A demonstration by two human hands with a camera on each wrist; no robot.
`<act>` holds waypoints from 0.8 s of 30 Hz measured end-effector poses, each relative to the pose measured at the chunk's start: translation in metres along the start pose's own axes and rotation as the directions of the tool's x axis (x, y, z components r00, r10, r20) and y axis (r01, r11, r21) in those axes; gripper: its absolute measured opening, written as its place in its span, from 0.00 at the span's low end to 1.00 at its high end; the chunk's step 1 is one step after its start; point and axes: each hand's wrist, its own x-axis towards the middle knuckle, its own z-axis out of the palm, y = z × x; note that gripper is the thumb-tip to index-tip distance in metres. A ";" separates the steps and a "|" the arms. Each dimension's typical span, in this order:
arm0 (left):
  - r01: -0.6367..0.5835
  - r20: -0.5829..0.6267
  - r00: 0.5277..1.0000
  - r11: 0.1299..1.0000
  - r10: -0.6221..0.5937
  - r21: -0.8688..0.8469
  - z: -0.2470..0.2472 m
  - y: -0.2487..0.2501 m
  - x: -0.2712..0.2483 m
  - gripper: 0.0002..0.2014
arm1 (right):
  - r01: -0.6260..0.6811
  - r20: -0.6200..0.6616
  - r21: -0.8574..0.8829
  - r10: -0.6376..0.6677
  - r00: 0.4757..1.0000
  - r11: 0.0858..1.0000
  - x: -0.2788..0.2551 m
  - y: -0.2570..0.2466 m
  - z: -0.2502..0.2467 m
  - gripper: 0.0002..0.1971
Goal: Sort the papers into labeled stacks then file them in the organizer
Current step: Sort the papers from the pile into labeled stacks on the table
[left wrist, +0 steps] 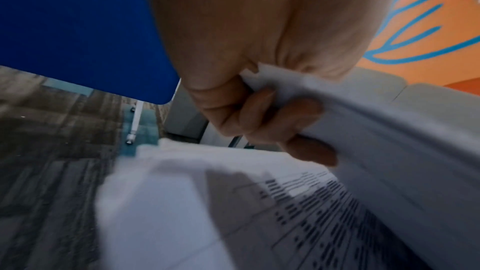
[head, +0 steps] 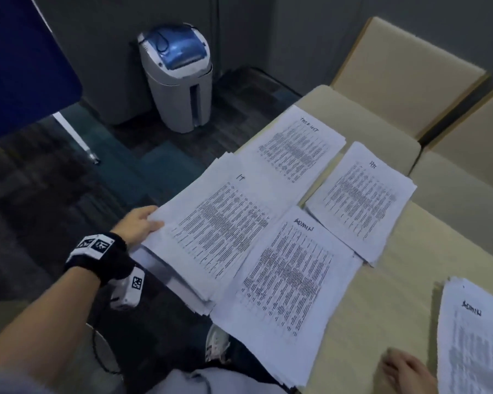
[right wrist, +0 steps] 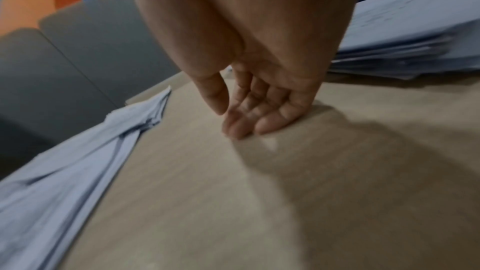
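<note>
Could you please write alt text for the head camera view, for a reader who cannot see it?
A person's left hand grips the edge of a paper stack marked IT on a beige table, beside stacks marked ADMIN and PM. The right hand rests open near another ADMIN pile.

right hand (right wrist: 259, 98) fingers straight, tips on table (right wrist: 233, 202) | paper stack (right wrist: 405, 34) behind at right | loose papers (right wrist: 64, 174) left edge
</note>
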 end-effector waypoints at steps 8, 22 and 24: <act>0.132 -0.391 0.901 0.739 0.188 0.661 0.025 0.023 -0.014 0.15 | 0.099 0.048 -0.127 -0.093 0.995 0.987 0.002 -0.008 0.003 0.07; -0.531 0.109 0.839 0.759 0.533 0.377 0.310 0.170 -0.121 0.04 | 0.289 -0.104 -0.016 -0.289 0.952 0.957 0.082 -0.013 -0.154 0.05; -0.537 0.182 0.843 0.765 0.507 0.355 0.373 0.170 -0.143 0.04 | 0.288 -0.090 -0.142 -0.302 0.949 0.947 0.101 0.004 -0.189 0.04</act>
